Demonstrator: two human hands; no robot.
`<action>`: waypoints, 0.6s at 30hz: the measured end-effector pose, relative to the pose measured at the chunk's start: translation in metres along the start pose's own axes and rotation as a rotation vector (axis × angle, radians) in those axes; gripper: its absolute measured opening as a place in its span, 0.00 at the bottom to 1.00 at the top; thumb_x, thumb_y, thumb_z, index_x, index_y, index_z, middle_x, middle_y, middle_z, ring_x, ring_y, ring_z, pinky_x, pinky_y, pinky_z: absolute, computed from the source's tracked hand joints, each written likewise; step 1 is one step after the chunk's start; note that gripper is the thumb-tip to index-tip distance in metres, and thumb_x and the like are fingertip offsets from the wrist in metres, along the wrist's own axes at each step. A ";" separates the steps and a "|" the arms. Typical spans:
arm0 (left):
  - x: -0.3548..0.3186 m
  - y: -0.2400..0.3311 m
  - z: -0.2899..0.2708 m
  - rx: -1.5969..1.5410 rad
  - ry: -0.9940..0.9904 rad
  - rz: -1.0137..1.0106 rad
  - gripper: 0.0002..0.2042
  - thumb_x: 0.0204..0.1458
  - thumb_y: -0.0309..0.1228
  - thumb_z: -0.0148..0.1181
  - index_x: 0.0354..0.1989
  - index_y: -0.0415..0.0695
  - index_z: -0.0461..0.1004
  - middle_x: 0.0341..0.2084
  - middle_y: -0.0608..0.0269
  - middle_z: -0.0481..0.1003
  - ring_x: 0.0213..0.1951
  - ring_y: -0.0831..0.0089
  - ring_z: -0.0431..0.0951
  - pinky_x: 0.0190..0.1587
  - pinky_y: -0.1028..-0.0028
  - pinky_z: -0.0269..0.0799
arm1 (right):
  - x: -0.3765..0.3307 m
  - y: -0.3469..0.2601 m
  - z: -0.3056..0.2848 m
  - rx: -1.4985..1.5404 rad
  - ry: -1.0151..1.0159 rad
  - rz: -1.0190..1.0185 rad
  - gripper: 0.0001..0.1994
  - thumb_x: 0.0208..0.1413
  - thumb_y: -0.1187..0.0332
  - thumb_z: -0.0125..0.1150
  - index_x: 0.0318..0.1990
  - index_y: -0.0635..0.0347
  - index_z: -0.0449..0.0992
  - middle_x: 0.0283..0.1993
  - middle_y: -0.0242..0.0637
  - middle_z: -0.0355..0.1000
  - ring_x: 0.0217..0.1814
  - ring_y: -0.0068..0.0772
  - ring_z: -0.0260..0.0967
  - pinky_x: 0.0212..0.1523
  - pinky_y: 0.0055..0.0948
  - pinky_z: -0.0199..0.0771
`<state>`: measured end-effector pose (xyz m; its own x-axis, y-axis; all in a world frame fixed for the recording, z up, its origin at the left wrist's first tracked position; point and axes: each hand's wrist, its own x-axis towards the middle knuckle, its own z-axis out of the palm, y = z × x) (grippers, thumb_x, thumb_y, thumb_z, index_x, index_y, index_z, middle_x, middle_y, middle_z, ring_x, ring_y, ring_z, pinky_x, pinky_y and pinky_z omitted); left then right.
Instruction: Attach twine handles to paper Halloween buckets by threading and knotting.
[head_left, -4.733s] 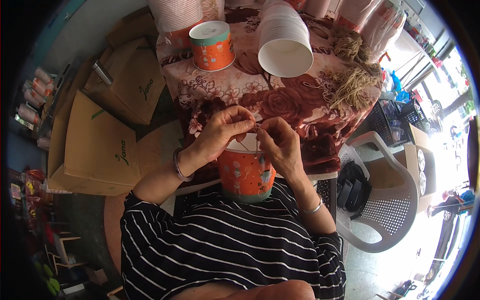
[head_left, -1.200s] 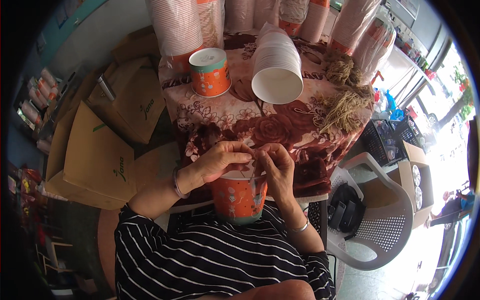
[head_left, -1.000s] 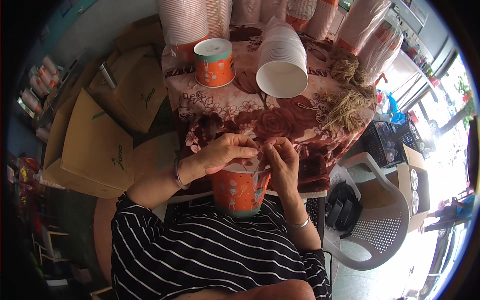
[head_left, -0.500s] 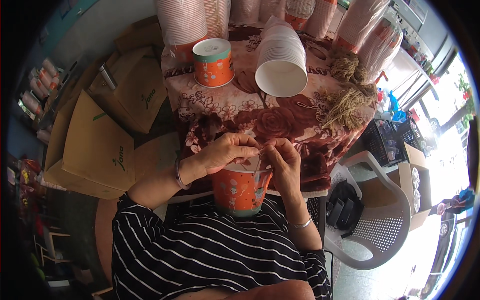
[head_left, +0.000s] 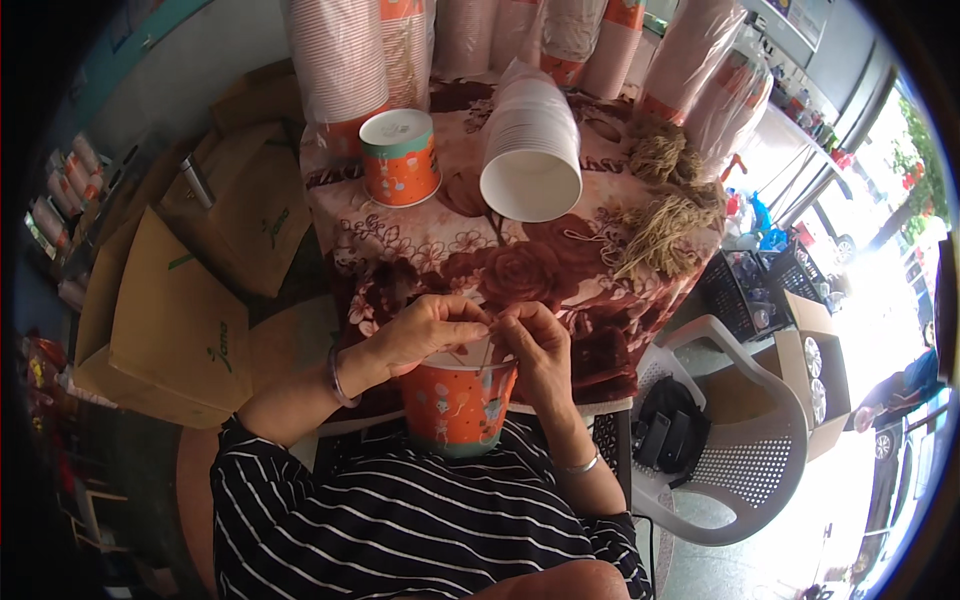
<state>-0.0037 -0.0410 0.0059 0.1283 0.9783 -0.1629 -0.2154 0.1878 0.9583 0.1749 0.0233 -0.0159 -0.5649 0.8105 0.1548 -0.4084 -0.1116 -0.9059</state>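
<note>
An orange paper cup [head_left: 458, 408] with a teal base stands upright against my striped shirt, at the table's near edge. My left hand [head_left: 425, 332] and my right hand [head_left: 538, 350] meet over its rim, both pinching a thin tan string [head_left: 480, 350] that runs across the cup's mouth. The right hand's fingers also rest on the cup's rim. On the flowered tablecloth [head_left: 420, 250] ahead lie a sideways stack of white paper cups [head_left: 530, 150] and an upside-down orange cup [head_left: 398, 157]. A bundle of tan string [head_left: 665, 215] lies at the table's right.
Tall wrapped sleeves of cups [head_left: 345, 60] line the table's far edge. Flattened brown cartons [head_left: 165, 310] lean on the floor at left. A white plastic chair [head_left: 740, 440] holding a black bag [head_left: 668, 435] stands at right, with black crates [head_left: 750, 285] behind it.
My hands have stayed over the orange cup's rim, fingers shifting slightly on the string. The view has tilted a little; the cup rests at the same spot in front of my chest.
</note>
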 end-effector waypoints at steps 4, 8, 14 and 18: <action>-0.001 0.002 0.003 0.012 0.014 -0.004 0.11 0.54 0.30 0.60 0.43 0.40 0.74 0.33 0.68 0.75 0.35 0.82 0.73 0.35 0.80 0.71 | 0.000 0.000 -0.001 0.005 0.002 -0.005 0.03 0.60 0.74 0.53 0.37 0.62 0.71 0.32 0.32 0.74 0.30 0.15 0.68 0.29 0.15 0.69; -0.003 0.006 0.007 0.015 0.019 -0.024 0.08 0.53 0.28 0.58 0.41 0.40 0.74 0.26 0.74 0.71 0.25 0.87 0.66 0.33 0.84 0.68 | -0.002 -0.003 0.000 0.017 -0.005 0.004 0.03 0.60 0.73 0.53 0.37 0.63 0.71 0.31 0.32 0.73 0.29 0.15 0.67 0.29 0.15 0.69; 0.003 0.004 0.006 -0.019 0.032 -0.005 0.09 0.53 0.29 0.57 0.39 0.39 0.73 0.23 0.73 0.69 0.23 0.86 0.64 0.33 0.82 0.67 | 0.004 0.003 -0.006 0.000 -0.014 -0.011 0.04 0.60 0.72 0.55 0.37 0.63 0.72 0.30 0.30 0.73 0.27 0.15 0.67 0.28 0.15 0.68; 0.005 0.002 0.008 -0.042 0.032 -0.013 0.08 0.52 0.28 0.57 0.38 0.39 0.73 0.22 0.74 0.68 0.22 0.86 0.62 0.32 0.83 0.65 | 0.002 0.001 -0.007 -0.004 -0.015 -0.009 0.03 0.60 0.73 0.55 0.37 0.63 0.73 0.29 0.29 0.72 0.27 0.15 0.68 0.27 0.16 0.69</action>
<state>0.0040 -0.0366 0.0088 0.1010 0.9779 -0.1833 -0.2548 0.2035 0.9453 0.1785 0.0289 -0.0189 -0.5716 0.8030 0.1689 -0.4109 -0.1020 -0.9060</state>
